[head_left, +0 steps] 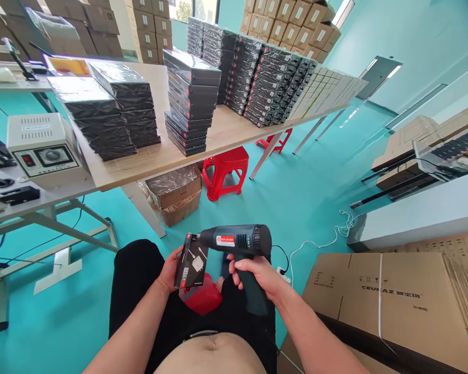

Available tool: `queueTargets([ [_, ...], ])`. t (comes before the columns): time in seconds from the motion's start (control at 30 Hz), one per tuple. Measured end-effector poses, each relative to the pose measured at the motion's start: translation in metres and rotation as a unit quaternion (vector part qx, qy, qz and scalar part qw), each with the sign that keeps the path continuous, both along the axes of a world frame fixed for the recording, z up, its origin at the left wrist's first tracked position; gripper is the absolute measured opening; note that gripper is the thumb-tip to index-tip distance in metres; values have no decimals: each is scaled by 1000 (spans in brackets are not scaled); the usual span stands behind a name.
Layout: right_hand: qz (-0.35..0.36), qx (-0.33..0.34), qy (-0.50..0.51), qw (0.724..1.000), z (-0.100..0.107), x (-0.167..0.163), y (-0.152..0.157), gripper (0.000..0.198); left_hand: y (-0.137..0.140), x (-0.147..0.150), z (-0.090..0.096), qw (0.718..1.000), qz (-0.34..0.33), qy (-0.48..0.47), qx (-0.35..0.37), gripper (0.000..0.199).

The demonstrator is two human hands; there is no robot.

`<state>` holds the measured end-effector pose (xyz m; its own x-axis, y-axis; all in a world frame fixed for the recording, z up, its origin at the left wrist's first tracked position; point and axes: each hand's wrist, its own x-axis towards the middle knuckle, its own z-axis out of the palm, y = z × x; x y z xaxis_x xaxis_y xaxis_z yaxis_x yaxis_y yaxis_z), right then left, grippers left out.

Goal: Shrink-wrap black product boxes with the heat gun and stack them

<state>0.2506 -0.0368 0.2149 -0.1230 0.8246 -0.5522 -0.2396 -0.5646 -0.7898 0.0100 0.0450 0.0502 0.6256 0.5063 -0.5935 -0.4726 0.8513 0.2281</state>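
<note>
In my left hand [169, 271] is a small black retail box [192, 264] with a white charger and cable printed on its face. The fingers wrap its left side. My right hand [253, 272] grips the handle of a dark heat gun [237, 239] with a red and white label. Its nozzle points left at the upper part of the box; whether it touches cannot be made out. Both are held over my lap, above a red stool [205, 296] between my legs. A stack of film-wrapped black boxes [193, 83] stands on the wooden table [226, 130] ahead.
More wrapped boxes [113, 111] stand at the table's left end, beside a cream control unit [42, 145]. Long rows of black boxes [265, 78] line the table. Below are an open carton [175, 195] and a red stool [228, 169]. Large cartons [374, 296] and a white cable [315, 243] lie right.
</note>
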Motion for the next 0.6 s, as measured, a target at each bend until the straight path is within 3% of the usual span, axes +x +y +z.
queueTargets([
  [0.13, 200, 3, -9, 980, 12, 0, -5, 18, 0, -2, 1, 1000, 1, -4, 2, 43],
  [0.2, 248, 4, -27, 968, 13, 0, -9, 13, -1, -2, 2, 1000, 6, -12, 2, 44],
  [0.27, 202, 3, -18, 979, 12, -3, -7, 19, -1, -2, 2, 1000, 2, -8, -1, 45],
  [0.43, 0, 9, 23, 1000, 3, -10, 17, 30, 0, -2, -1, 1000, 3, -3, -10, 45],
  [0.6, -52, -13, -19, 998, -13, 15, 26, 27, 1, -3, -3, 1000, 17, -10, -16, 47],
])
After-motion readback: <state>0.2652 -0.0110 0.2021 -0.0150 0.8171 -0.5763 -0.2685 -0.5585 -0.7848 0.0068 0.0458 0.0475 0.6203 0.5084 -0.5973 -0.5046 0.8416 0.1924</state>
